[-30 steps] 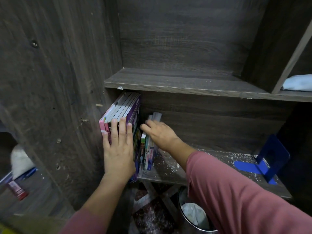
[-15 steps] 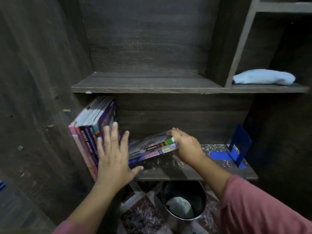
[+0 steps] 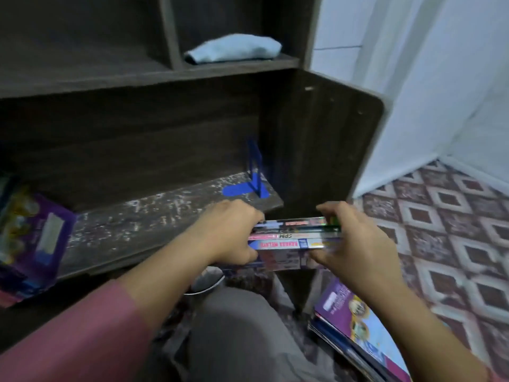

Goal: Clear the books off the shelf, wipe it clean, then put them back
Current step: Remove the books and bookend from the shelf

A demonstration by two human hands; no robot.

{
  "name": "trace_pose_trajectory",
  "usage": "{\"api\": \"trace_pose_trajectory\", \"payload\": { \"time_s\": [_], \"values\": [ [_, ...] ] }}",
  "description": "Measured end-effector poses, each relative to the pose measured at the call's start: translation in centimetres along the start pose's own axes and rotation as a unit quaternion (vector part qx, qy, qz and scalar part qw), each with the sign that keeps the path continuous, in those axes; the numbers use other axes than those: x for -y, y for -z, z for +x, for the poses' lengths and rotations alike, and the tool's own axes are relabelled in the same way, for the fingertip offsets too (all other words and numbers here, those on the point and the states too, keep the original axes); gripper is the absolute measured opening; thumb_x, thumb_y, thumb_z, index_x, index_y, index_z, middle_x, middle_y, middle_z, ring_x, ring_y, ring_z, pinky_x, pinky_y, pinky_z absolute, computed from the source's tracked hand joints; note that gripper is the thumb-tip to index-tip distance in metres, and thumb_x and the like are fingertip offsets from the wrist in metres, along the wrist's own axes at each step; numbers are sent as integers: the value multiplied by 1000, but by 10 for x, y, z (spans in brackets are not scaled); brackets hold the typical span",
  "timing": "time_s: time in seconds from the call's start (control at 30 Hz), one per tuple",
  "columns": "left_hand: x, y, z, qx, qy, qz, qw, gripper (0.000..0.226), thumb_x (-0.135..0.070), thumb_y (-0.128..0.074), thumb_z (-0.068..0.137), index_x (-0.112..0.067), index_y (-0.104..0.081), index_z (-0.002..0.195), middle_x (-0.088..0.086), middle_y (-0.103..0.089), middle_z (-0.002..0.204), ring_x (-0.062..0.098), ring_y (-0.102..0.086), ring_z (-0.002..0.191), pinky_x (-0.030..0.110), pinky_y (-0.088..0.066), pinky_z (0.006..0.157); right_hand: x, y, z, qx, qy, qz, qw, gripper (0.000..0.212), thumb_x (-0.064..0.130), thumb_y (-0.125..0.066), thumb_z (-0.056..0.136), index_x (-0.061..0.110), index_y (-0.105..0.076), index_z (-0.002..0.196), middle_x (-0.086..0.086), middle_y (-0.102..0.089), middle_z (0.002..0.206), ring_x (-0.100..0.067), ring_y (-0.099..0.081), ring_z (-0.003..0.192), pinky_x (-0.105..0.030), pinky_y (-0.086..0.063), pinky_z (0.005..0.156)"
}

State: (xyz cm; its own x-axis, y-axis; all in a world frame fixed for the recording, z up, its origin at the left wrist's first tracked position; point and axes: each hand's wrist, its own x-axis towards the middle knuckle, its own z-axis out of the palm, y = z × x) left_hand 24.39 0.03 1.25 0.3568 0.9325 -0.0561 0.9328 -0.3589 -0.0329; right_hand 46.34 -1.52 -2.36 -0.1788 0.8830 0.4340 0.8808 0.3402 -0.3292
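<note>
The left hand [image 3: 231,235] and right hand [image 3: 355,244], fingers curled round either end, are gripping a stack of books [image 3: 292,239] just off the near right corner of the shelf [image 3: 154,216]; keeping it level while lowering onto the floor pile [image 3: 358,321] is advisable.

A stack of books [image 3: 294,241] sits mid-frame between the left hand [image 3: 231,235] at its left end and the right hand [image 3: 355,249] at its right end, in front of the shelf [image 3: 137,227]. A bookend [image 3: 254,175] stands on the shelf's right end. A cloth [image 3: 234,48] lies in the compartment above, upper centre. Leaning books [image 3: 35,238] occupy the left edge. A pile of books [image 3: 358,326] lies on the floor [image 3: 454,230], lower right.
</note>
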Motion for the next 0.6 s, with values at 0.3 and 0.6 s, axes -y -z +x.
{"api": "trace_pose_trajectory", "payload": {
  "time_s": [0.3,0.6],
  "values": [
    [-176,-50,62,60,-211,60,974,28,-33,-66,79,-27,-60,105,1,-61,102,25,-61,95,33,-44,73,-108,21,-90,222,-102,-142,959,47,62,-62,75,32,-57,111,5,-68,97,-23,-64,91,-32,-44,64],
    [-227,-139,117,-43,-267,5,963,53,-24,-69,80,-14,-52,129,6,-61,123,28,-58,112,37,-44,92,-208,-33,-133,9,-109,-256,961,42,22,-83,60,22,-72,101,1,-72,80,-23,-68,67,-25,-46,50]
  ]
}}
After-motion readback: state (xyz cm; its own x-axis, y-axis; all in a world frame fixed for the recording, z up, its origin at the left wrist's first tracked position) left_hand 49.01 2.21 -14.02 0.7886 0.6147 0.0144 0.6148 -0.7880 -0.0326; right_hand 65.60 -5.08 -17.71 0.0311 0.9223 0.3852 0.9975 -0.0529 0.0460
